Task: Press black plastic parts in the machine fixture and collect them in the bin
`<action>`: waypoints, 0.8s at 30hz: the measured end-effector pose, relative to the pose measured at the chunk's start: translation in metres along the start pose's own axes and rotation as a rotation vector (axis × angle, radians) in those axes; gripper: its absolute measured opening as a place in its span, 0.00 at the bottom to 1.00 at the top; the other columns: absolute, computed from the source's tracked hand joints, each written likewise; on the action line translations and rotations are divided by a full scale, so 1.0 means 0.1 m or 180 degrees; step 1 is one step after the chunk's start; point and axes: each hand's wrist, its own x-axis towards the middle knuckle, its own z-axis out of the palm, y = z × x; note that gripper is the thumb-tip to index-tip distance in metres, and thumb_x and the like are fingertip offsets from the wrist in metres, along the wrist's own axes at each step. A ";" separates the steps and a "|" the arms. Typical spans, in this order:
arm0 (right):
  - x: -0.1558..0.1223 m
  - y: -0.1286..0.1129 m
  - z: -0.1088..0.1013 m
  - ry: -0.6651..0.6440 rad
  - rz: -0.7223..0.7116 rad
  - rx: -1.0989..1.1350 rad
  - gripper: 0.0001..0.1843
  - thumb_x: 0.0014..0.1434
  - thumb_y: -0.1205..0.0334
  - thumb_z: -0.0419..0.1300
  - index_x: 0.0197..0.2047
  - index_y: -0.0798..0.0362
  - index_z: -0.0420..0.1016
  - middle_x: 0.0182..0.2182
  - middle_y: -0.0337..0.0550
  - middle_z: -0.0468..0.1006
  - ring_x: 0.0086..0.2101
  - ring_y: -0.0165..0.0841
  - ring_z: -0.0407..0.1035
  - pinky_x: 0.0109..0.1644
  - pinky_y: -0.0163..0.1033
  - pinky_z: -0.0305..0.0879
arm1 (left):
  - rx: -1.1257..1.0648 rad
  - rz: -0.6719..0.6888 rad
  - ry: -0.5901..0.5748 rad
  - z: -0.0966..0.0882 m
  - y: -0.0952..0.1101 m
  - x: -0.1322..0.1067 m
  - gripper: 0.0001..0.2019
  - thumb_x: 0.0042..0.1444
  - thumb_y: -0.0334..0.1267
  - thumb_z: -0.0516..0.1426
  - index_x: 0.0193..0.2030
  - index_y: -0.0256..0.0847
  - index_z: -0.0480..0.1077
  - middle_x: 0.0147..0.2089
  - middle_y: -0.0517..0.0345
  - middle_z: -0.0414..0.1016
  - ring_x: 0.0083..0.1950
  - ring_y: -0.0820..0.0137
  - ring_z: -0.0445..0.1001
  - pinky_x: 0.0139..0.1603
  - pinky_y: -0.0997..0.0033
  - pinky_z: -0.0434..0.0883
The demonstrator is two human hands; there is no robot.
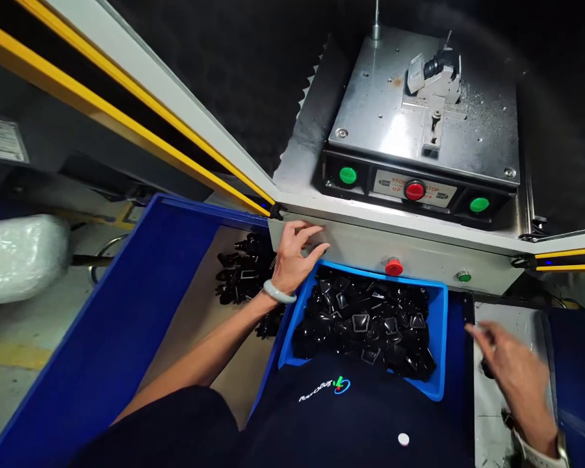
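My left hand [296, 257] is raised against or just before the machine's pale front panel [351, 242], above the left rim of a blue bin [442, 338]. Its fingers are curved and the thumb stands apart, with nothing visible between them. Glossy black plastic parts [361, 323] with squarish ends fill the bin. Off to the right, my right hand [517, 370] is smeared by motion over a grey surface [487, 416]; whether it holds anything I cannot make out. On the machine's metal plate [370, 110], a black part [436, 65] sits in a pale metal fixture [439, 88].
A larger blue container [175, 227] at left holds more black parts [246, 270]. The control box has green buttons [348, 175] and a red button [414, 190]. A red knob [394, 266] juts from the front panel. Yellow-striped guards [175, 140] flank the machine opening.
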 end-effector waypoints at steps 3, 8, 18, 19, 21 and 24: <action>0.42 -0.12 -0.17 0.1278 -0.0503 0.0935 0.32 0.74 0.36 0.48 0.62 0.51 0.78 0.53 0.57 0.83 0.51 0.47 0.79 0.52 0.51 0.75 | 0.0189 0.0033 -0.0230 0.03 -0.23 0.03 0.19 0.61 0.47 0.70 0.56 0.44 0.80 0.61 0.46 0.66 0.43 0.67 0.71 0.51 0.57 0.80; 0.93 -0.20 -0.23 0.1084 -0.1131 0.1659 0.27 0.73 0.38 0.53 0.52 0.51 0.81 0.47 0.51 0.83 0.44 0.40 0.77 0.52 0.46 0.73 | -0.0027 0.0184 -0.0876 -0.14 -0.35 0.15 0.19 0.62 0.48 0.69 0.58 0.47 0.81 0.62 0.46 0.65 0.40 0.69 0.71 0.44 0.60 0.80; 0.73 -0.42 -0.12 0.1530 -0.0547 0.1215 0.22 0.72 0.42 0.52 0.63 0.28 0.78 0.52 0.56 0.82 0.53 0.55 0.75 0.45 0.60 0.70 | -0.0113 -0.0612 -0.0127 -0.22 -0.33 -0.16 0.21 0.61 0.36 0.69 0.61 0.45 0.78 0.68 0.46 0.62 0.43 0.73 0.73 0.48 0.66 0.80; 0.72 -0.42 -0.09 0.1564 -0.0602 0.1322 0.23 0.72 0.43 0.53 0.66 0.26 0.76 0.53 0.55 0.82 0.54 0.56 0.75 0.48 0.62 0.70 | -0.0207 -0.0768 0.0017 -0.27 -0.37 -0.23 0.21 0.61 0.38 0.69 0.61 0.44 0.77 0.67 0.46 0.62 0.41 0.74 0.74 0.45 0.70 0.79; 0.75 -0.35 -0.05 0.1590 -0.0706 0.1490 0.24 0.71 0.43 0.53 0.68 0.24 0.74 0.53 0.55 0.82 0.54 0.57 0.75 0.51 0.64 0.70 | -0.0406 -0.0953 0.0177 -0.34 -0.40 -0.32 0.21 0.62 0.40 0.69 0.61 0.42 0.77 0.65 0.46 0.64 0.39 0.76 0.74 0.41 0.74 0.77; 0.97 -0.10 0.06 0.1425 -0.0908 0.1430 0.23 0.70 0.40 0.53 0.65 0.21 0.74 0.50 0.53 0.83 0.52 0.56 0.77 0.48 0.63 0.71 | -0.0523 -0.0873 0.0166 -0.33 -0.35 -0.31 0.21 0.63 0.41 0.69 0.61 0.42 0.77 0.63 0.47 0.65 0.38 0.77 0.73 0.42 0.73 0.77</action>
